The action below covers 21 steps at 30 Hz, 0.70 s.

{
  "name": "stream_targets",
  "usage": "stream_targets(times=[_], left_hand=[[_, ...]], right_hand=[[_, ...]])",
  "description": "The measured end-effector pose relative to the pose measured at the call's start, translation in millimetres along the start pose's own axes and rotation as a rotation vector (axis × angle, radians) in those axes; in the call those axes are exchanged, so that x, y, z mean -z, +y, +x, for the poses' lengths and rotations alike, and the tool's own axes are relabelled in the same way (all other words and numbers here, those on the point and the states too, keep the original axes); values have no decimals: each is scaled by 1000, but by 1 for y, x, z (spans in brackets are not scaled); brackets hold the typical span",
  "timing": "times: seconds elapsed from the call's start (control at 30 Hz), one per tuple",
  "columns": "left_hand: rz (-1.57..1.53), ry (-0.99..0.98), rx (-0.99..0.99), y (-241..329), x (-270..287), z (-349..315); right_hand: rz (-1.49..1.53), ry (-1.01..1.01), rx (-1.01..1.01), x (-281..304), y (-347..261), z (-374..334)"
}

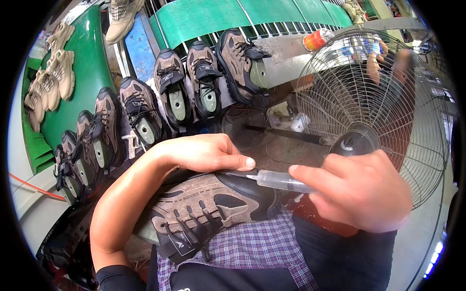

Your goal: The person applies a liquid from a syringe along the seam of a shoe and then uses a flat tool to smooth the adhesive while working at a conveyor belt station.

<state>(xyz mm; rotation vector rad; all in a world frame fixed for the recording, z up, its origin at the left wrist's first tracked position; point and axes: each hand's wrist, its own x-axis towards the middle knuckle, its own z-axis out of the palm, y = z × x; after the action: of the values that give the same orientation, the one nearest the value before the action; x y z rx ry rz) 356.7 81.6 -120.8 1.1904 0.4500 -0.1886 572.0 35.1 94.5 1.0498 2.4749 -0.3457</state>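
Note:
A brown and black lace-up shoe [194, 194] lies on its side across my lap, its black strap and laces toward me. My left hand [206, 153] grips it along the far side, thumb pressed near the sole edge; the other fingers are mostly hidden. In my right hand [361, 189] is a clear plastic syringe [282, 181], its barrel pointing left. The thin tip reaches the seam between sole and upper, close to my left thumb. Whether liquid is coming out cannot be seen.
Similar brown shoes [177, 92] with green lasts inside stand in a row beyond my arms. Beige shoes [60, 75] sit on a green surface at the left. A large wire-caged fan [361, 138] stands at the right, a person behind it. A green conveyor [201, 19] runs along the back.

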Motion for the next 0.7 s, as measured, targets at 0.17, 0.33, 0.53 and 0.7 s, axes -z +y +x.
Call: stream_targets(times=[0.17,0.33,0.53,0.7], left_hand=[[4,5,11,-2,0,0],[-21,7,-4,-5,0,-2],[-16,-4,-38,-2,0,-2],[1,0,-24,-4,1,-2]], right_hand=[[66,-22,30,-7,0,13],[81,-32,63,-8,2,18],[67,-37,45,-5,0,20],[103,-64,57,-9,2,22]])
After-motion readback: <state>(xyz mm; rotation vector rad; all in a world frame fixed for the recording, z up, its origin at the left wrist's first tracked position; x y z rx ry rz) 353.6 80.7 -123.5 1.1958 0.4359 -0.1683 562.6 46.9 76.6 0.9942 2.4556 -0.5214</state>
